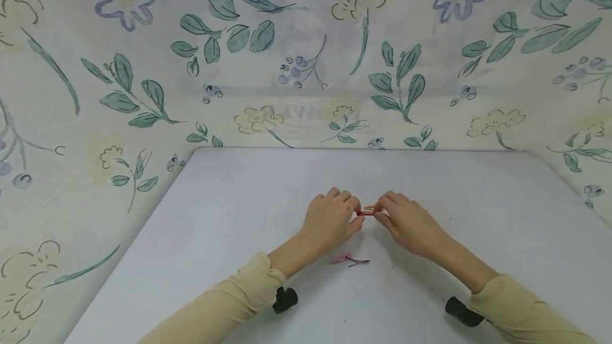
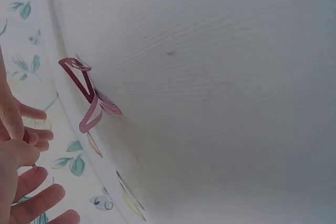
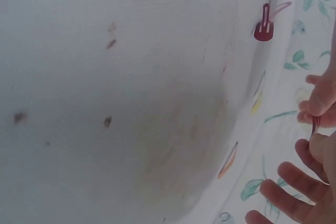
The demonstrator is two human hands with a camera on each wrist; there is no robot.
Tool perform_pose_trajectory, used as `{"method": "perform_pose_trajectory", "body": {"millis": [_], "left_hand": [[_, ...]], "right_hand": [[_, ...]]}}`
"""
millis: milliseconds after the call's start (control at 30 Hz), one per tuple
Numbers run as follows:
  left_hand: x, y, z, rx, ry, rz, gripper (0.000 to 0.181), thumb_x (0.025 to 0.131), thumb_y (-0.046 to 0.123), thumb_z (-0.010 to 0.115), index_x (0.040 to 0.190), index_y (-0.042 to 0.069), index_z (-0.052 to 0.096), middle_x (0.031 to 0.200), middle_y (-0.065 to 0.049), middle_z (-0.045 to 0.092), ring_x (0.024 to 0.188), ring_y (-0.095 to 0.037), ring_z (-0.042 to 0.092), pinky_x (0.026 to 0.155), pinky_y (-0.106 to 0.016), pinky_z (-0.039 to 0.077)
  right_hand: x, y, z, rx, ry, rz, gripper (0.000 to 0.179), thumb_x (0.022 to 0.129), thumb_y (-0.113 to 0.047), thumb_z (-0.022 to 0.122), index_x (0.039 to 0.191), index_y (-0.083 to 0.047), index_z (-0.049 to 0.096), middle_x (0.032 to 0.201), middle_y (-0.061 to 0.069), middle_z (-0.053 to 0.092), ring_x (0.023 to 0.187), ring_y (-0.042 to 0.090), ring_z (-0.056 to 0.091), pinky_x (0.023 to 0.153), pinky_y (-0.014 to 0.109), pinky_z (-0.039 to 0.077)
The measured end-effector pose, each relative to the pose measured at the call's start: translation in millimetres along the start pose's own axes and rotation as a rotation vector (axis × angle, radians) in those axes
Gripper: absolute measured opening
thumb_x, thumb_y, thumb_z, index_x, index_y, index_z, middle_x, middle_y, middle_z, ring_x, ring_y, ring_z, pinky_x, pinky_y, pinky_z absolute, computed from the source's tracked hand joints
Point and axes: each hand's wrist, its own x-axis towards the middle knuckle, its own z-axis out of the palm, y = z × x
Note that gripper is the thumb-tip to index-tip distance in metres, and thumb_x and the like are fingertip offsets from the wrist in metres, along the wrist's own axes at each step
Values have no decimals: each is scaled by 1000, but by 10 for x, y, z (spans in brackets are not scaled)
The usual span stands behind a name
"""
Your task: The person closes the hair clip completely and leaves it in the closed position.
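Above the white table, my left hand [image 1: 332,218] and right hand [image 1: 410,223] meet at a dark red hair clip [image 1: 366,213]. Each pinches one end between thumb and fingers. In the right wrist view the held clip looks like a thin strip, partly covered by the fingertips. Below the left hand, an open dark red snap hair clip [image 2: 79,80] lies on the table with a pink snap hair clip [image 2: 92,115] touching or overlapping it. An orange clip [image 3: 228,161] and a yellow clip [image 3: 256,102] show farther along the table in the wrist views.
The white table [image 1: 239,185] ends at a flower-printed cloth [image 1: 306,68] behind and at the sides. Black wrist cameras sit under both cuffs, one by the left sleeve [image 1: 224,296] and one by the right sleeve [image 1: 521,301]. Small dark specks mark the tabletop.
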Motion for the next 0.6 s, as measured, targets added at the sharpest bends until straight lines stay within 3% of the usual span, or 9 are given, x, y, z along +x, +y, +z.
{"method": "perform_pose_trajectory", "body": {"millis": [600], "left_hand": [[203,63,90,21,-119,-27,21,90,39,70,94,19,70,87,6,67,79,-14,57,59,-26,43]], "right_hand": [[40,147,40,-98,-48,44,9,91,-16,70,99,-12,67,104,5,63,94,24,59,75,44,51]]}}
